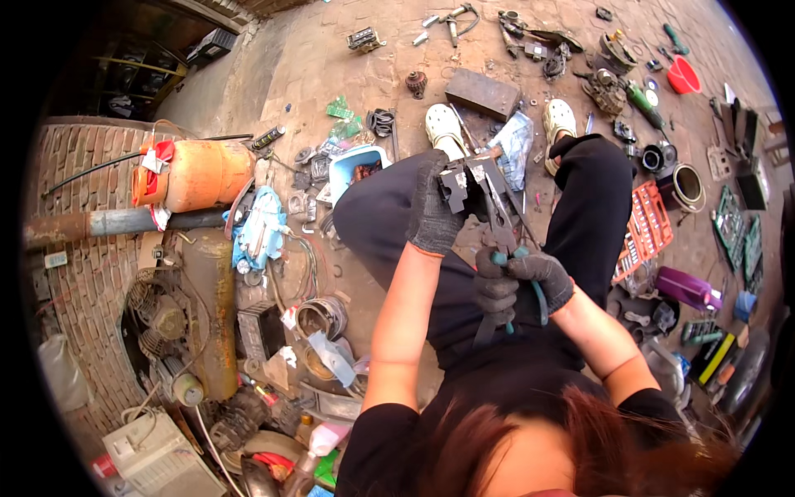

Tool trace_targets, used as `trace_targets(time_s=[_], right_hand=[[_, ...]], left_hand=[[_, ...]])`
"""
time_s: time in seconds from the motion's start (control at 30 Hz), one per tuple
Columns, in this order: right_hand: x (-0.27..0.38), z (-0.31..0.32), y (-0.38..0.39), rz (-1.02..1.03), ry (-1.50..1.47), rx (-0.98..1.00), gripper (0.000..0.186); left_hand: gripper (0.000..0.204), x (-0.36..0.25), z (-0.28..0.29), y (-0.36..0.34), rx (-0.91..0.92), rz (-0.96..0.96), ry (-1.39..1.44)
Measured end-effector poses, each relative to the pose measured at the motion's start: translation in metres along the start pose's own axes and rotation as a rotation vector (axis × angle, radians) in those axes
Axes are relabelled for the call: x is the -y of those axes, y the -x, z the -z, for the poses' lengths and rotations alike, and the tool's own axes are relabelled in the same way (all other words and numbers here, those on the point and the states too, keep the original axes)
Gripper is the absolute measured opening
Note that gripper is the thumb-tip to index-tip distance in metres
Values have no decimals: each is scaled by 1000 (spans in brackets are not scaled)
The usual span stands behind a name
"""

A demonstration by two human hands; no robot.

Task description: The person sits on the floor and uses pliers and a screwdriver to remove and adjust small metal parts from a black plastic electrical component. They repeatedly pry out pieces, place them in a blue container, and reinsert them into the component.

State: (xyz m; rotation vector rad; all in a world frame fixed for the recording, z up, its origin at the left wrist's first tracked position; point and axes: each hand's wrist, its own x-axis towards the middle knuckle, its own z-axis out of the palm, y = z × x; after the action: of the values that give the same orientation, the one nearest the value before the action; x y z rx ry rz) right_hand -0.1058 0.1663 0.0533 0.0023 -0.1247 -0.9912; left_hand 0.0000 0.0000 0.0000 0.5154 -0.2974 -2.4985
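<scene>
My left hand (435, 207), in a dark knit glove, is closed around the side of a dark, blocky metal part (464, 184) above my lap. Wrapped round the teal handles of a pair of pliers (500, 235) are the gloved fingers of my right hand (538, 277). The pliers point away from me, and their jaws meet the near right side of the metal part. Whether the jaws grip it I cannot tell. A long thin rod lies close to the right of the pliers.
A dark rectangular block (483, 94) lies beyond my shoes, near a blue-white cloth (515, 149). To the left stand a light-blue tub (338, 176) and an orange gas cylinder (207, 176). An orange socket set case (644, 228) lies right of my leg. Scattered machine parts surround me.
</scene>
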Motion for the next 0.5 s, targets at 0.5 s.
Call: trace_targets(time_s=[0.5], right_hand=[[-1,11,-14,19,-567,709,26]], left_hand=[[49,56,-30,-43,-78,-7,255]])
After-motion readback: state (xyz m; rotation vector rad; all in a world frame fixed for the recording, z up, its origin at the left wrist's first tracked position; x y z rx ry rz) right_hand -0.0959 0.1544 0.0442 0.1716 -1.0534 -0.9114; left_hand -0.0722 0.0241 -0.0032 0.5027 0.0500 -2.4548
